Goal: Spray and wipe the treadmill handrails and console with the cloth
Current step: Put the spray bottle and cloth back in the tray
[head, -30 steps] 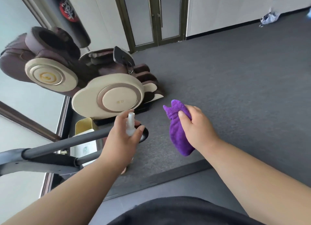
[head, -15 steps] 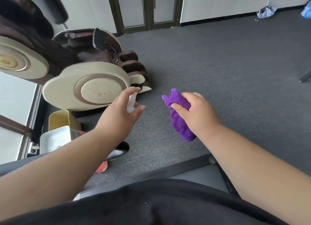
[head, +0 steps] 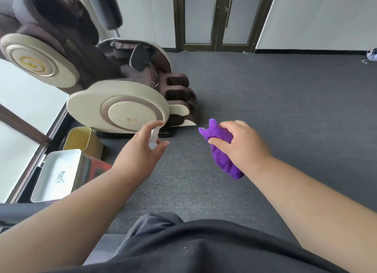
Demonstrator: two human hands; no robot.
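Beige-brown massage chair (head: 114, 93) at 10 o'clock; yellow bin (head: 81, 139) and white tray (head: 58, 174) at 9; glass double door (head: 216, 17) at 12.

The person wears a black top (head: 204, 250) with soft folds, seen at the bottom edge of the view. Both forearms are bare, no sleeves reach them.

Bunched purple cloth (head: 221, 150), white spray bottle (head: 154, 137)

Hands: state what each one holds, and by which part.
Left hand grips a small white spray bottle around its body. Right hand grips the purple cloth around its bunched middle, both ends sticking out.
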